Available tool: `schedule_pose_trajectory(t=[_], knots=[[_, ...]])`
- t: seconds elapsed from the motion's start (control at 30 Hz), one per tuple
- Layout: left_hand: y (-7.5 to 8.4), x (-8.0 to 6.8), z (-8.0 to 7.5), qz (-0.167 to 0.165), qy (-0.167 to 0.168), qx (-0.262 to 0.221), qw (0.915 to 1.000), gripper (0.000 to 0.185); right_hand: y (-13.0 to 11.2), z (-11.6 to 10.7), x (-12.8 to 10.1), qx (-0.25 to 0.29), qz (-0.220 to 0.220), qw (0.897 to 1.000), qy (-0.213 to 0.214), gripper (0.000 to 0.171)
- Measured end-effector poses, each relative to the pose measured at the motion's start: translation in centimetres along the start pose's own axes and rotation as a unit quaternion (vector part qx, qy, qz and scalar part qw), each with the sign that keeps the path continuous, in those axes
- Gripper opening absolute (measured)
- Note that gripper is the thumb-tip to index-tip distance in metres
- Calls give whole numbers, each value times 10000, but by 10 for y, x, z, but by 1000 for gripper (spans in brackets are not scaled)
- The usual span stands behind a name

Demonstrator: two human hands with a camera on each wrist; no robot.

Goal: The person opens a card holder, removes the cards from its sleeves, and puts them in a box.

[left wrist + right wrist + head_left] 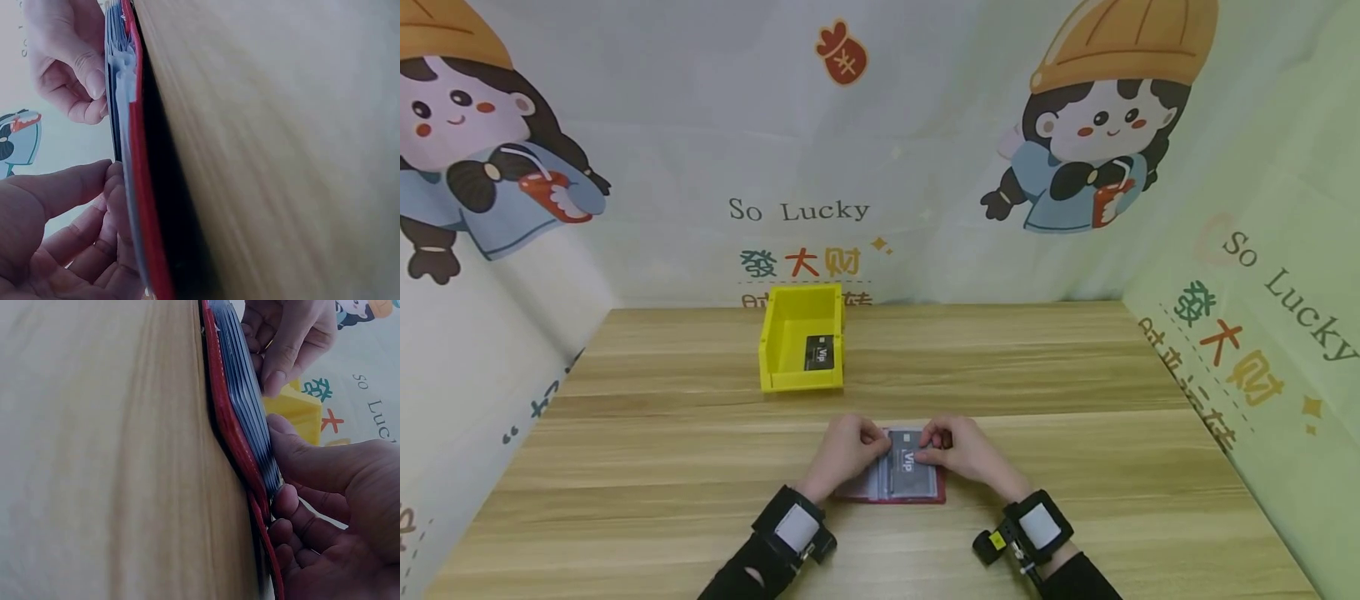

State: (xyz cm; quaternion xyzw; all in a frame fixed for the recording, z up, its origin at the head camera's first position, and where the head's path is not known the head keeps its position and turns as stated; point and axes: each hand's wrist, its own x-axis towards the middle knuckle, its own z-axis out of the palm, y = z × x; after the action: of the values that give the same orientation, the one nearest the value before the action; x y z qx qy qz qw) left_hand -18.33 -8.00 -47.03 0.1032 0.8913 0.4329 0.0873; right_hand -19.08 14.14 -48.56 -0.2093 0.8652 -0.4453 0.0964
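Note:
A red-covered card holder (863, 487) with several clear sleeves lies spread on the table. On its right page is a dark grey "Vip" card (912, 480), which seems to be in a sleeve. My left hand (848, 450) is at the card's upper left edge; thumb and index fingertip pinch the sleeve there. From the right, my right hand (964, 448) holds the card, its thumb on the card's face and its other fingers curled at the edge of the pages. In the right wrist view the red cover (232, 428) shows below the stacked sleeves (247, 381).
Behind the card holder stands a yellow open-front box (802, 385) with another dark "Vip" card (818, 353) in it. The wooden table (1075, 375) meets a printed cloth backdrop (925, 167) at the back and both sides.

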Motion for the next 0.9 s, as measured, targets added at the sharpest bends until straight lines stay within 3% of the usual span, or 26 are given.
schedule_pose_trajectory(t=[0.23,0.6,0.9], knots=[[-2,3,1,-141,-12,-135,9998,16,1,1,0,43,32,10000,30,14],[1,3,1,-246,56,-47,9997,19,2,2,-2,81,11,10000,33,16],[6,3,0,-415,-75,86,9991,24,2,3,-2,191,-23,9998,30,18]])
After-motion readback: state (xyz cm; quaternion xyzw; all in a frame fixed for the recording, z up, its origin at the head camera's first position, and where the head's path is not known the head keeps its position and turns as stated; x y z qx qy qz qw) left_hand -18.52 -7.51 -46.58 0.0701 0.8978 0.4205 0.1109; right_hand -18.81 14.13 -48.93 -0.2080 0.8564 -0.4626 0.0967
